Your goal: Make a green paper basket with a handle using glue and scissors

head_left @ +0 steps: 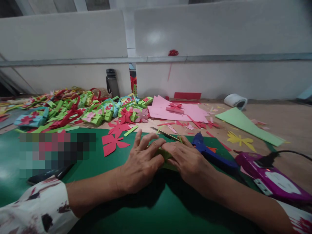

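Between my two hands is a piece of folded light green paper (168, 163), mostly covered by my fingers. My left hand (143, 161) is closed on its left side, the fingers bent over the top. From the other side my right hand (188, 157) presses on the same paper, its fingertips close to the left ones. Just beyond my hands lie scissors (168, 133), partly hidden. A blue glue gun (214, 154) rests right of my right hand. Red paper flowers (113, 143) lie beyond my left hand.
Many small paper bags (97, 115) in green, blue and red are heaped at the back left, near a grey bottle (112, 83). Pink sheets (156, 110) lie behind my hands. A purple power strip (280, 178) with a plugged-in cable sits at right. A green cutting mat (109, 211) covers the front.
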Tool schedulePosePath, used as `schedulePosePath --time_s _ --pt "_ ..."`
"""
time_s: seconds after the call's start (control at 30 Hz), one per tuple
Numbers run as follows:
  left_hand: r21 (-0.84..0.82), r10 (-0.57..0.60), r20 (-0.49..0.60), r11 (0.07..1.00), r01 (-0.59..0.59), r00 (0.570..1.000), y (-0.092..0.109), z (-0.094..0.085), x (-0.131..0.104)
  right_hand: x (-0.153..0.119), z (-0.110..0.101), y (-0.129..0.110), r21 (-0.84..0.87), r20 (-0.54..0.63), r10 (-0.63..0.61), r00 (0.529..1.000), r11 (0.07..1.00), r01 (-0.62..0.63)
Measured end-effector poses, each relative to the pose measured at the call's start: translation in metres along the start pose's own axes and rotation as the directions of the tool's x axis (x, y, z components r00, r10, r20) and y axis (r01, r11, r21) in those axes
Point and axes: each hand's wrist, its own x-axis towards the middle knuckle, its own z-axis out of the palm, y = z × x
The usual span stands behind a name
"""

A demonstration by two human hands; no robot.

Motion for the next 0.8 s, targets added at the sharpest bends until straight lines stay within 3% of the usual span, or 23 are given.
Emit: schedulePosePath --time_s 0.17,0.4,0.6,0.8 --pt "0.017 -0.027 0.033 1.000 0.027 0.999 0.002 -0.001 0.002 0.000 -0.003 0.001 -0.002 0.001 -0.024 1.000 1.000 0.024" --pt "-0.004 -0.092 0.067 0.996 0.093 0.993 0.004 -0.002 0.002 -0.009 -0.021 -0.002 -0.314 0.048 -0.141 0.989 0.938 0.149" --pt "-0.010 -0.059 0.060 0.998 0.060 0.996 0.005 -0.005 0.002 -0.020 -0.025 0.001 -0.380 0.003 -0.027 1.000 0.924 0.026" --pt "-0.014 -0.025 0.010 1.000 0.025 1.000 0.005 -0.001 -0.001 -0.018 -0.019 0.004 -0.290 -0.090 0.013 0.996 0.956 -0.039"
